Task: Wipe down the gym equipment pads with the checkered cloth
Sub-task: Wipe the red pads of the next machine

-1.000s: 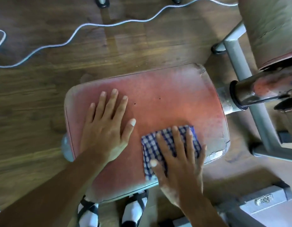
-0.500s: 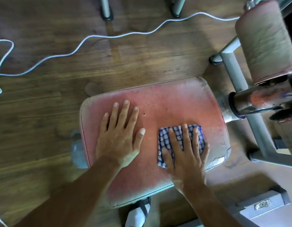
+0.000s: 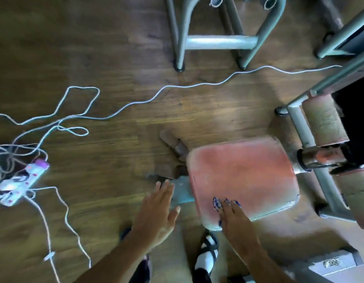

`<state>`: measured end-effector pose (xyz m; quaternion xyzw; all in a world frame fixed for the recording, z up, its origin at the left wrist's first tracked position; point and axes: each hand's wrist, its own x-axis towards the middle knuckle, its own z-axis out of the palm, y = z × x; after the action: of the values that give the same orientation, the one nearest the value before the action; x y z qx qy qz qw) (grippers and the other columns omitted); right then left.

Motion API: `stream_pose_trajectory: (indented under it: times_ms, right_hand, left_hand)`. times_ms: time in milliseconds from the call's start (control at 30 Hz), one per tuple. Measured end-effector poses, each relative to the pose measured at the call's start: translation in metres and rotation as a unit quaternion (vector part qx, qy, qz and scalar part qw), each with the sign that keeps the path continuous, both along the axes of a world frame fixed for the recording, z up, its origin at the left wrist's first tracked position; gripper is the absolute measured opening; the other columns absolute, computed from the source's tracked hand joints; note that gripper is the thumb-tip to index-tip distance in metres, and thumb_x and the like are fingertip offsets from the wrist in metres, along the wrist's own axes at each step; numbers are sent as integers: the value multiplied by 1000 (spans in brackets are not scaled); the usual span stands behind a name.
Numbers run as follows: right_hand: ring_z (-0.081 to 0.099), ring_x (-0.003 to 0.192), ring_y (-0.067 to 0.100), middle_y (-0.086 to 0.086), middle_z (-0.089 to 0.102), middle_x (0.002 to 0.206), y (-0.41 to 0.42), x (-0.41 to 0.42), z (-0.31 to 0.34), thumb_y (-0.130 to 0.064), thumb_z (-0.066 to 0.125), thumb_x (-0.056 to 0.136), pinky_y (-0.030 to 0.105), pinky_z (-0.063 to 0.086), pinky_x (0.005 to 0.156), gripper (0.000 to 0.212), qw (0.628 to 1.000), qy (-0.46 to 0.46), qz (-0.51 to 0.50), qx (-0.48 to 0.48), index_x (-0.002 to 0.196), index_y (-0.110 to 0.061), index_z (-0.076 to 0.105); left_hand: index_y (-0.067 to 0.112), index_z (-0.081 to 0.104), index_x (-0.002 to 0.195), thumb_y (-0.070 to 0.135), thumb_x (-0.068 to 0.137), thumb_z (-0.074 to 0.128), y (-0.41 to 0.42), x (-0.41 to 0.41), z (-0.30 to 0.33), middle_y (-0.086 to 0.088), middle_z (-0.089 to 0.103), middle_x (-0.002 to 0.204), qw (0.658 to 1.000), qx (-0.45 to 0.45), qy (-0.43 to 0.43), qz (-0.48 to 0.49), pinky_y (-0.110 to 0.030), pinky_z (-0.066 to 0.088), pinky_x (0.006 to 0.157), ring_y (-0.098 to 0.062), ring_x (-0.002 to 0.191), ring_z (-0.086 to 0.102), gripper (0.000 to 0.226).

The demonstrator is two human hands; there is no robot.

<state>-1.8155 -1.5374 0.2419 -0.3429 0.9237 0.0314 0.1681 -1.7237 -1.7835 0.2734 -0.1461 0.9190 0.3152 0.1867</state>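
Observation:
A worn red seat pad (image 3: 244, 172) fills the lower right of the head view. The blue-and-white checkered cloth (image 3: 217, 203) lies at the pad's near left corner, mostly hidden under my right hand (image 3: 236, 218), whose fingers press it flat against the pad. Only small bits of the cloth peek out past the fingertips. My left hand (image 3: 158, 213) hovers over the floor to the left of the pad, fingers spread, holding nothing. A faded roller pad (image 3: 324, 119) stands on the machine's frame at the right.
A grey metal frame (image 3: 305, 129) and a rusty bar (image 3: 320, 160) flank the pad on the right. A white cable (image 3: 136, 103) snakes across the wooden floor to a power strip (image 3: 23, 180) at the left. Metal legs (image 3: 218, 41) stand at the top. My sandalled foot (image 3: 206, 256) is below the pad.
My left hand has lifted off the pad and moved left over the floor. My right hand slid the cloth toward the pad's near left corner. The view pulled back.

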Motion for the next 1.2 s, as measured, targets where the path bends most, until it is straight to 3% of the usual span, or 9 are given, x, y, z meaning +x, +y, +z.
stream_pose_trajectory:
  times_ms: [67,133,300,400,500,667,867,1000,1200]
  right_hand:
    - [62,109,36,15,61,125,-51,19,23,-20,37,85,43,56,90,53,999,-41,8,0,131,-9,62]
    - [53,122,33,14,57,132,-114,37,55,-27,28,90,41,48,100,56,999,-47,22,-9,139,-13,53]
    - [61,113,31,14,64,120,-283,49,196,-23,43,91,39,52,94,41,973,16,131,-188,127,-10,58]
    - [65,102,33,15,68,110,-346,46,256,-14,65,76,41,57,83,44,942,58,175,-280,119,-9,59]
    - [62,108,34,13,66,117,-390,37,295,-16,51,82,45,55,91,43,931,73,239,-266,122,-7,65]
    - [59,113,37,15,63,123,-432,-9,302,-18,43,87,50,48,99,51,924,101,270,-251,133,-5,59]
    - [63,108,35,13,66,118,-501,-100,293,-17,46,82,49,51,96,53,928,102,262,-245,131,-5,61]
    - [63,105,35,13,66,116,-559,-167,300,-18,53,81,48,54,91,51,916,127,272,-266,129,-7,62]
    - [53,122,34,11,59,130,-651,-263,310,-20,42,94,46,42,105,48,924,115,271,-245,140,-9,53]
  left_hand:
    - [10,28,154,63,83,14,-46,19,50,-3,15,162,998,-13,-53,10,-52,19,119,-32,150,19,89]
    - [15,10,158,69,80,3,-87,40,98,0,0,166,997,-25,-67,27,-46,3,123,-25,153,-3,95]
    - [16,15,157,52,101,35,-175,72,192,-4,11,166,990,-104,-14,98,-46,7,123,-24,153,3,70]
    - [17,25,154,59,91,24,-216,87,232,-6,20,163,980,-131,10,152,-44,14,121,-25,151,14,76]
    - [17,31,153,62,78,12,-252,90,259,-7,28,160,974,-139,26,177,-44,20,120,-27,149,21,89]
    - [18,46,143,67,77,17,-308,72,279,-8,41,153,961,-157,43,225,-45,32,115,-28,141,38,87]
    - [22,32,152,74,69,3,-397,-19,300,-4,26,162,962,-157,24,221,-42,21,120,-26,150,22,102]
    - [26,33,150,74,75,8,-452,-95,317,-1,25,162,960,-174,39,215,-41,22,120,-22,149,22,93]
    - [30,29,152,71,80,13,-529,-188,326,2,24,162,962,-162,51,216,-40,20,120,-20,149,21,84]
